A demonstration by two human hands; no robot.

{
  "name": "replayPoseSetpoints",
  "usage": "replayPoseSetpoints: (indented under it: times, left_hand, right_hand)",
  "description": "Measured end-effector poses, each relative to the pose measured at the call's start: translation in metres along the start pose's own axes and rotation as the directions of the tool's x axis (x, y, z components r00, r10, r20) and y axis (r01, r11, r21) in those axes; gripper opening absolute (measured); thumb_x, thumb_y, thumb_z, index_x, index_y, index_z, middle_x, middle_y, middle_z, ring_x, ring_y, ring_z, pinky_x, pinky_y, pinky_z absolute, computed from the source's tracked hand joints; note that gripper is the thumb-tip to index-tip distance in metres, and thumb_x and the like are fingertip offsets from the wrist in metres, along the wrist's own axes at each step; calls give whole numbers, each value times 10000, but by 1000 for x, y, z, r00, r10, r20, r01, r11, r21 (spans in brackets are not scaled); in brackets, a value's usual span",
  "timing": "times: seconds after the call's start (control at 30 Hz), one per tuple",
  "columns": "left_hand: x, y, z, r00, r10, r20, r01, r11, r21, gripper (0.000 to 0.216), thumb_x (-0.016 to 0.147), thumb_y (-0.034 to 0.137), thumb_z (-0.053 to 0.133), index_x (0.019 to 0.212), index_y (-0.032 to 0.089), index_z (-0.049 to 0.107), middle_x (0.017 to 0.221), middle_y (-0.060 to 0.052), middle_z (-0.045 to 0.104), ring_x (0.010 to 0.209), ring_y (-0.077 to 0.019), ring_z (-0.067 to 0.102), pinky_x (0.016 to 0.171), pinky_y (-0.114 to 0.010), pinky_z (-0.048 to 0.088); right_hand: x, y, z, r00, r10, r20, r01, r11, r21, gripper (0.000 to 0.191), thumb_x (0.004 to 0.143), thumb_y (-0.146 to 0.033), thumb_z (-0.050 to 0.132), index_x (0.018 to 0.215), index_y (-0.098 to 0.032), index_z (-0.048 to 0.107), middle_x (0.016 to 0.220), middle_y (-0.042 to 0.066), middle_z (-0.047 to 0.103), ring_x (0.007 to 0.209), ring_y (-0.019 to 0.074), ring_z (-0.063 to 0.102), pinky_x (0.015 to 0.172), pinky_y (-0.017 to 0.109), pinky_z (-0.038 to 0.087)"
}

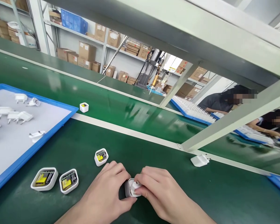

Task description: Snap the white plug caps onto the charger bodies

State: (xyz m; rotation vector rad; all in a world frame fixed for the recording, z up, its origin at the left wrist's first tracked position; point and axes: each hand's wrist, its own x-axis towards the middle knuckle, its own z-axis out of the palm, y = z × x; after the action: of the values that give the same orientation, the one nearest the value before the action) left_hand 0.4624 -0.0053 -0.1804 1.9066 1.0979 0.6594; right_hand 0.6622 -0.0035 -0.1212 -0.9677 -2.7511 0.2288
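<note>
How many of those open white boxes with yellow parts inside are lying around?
4 plainly: two side by side beside the blue tray, one ahead of the left hand, one farther up the belt. The piece in the hands may be a fifth.

A: Where does the camera sit?

B: On the person's head. It looks forward and down, tipped a bit sideways.

A: What is close to it?

B: The left hand [107, 193] and right hand [163, 193], low in the picture, on the green table [200, 193].

A: And far away?

B: Shelves of boxes [88, 51], up at the top.
</note>
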Motion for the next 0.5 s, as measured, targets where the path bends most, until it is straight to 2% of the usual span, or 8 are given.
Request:
replayPoseSetpoints:
  times: [0.2, 0.5]
  left_hand:
    - [-1, 1, 0, 1000, -16, -4, 16, 1000, 6, 142, 836, 225, 706, 787, 206, 574, 940, -6, 591, 964, -225, 520, 836, -377, 418]
    - [-3, 0, 6, 999, 7, -45, -7, 1000, 3, 177, 826, 207, 683, 744, 204, 526, 890, 11, 581, 902, -202, 505, 800, -366, 406]
  right_hand:
    - [-1, -3, 0, 999, 25, 23, -24, 999, -31, 254, 1098, -257, 411, 908, -184, 563, 751, -6, 533, 649, 147, 418, 593, 305, 281]
    - [-8, -10, 21, 987, 25, -159, -42, 993, -106, 246, 1056, -164, 436, 814, -200, 461, 727, -4, 502, 636, 150, 373, 587, 308, 256]
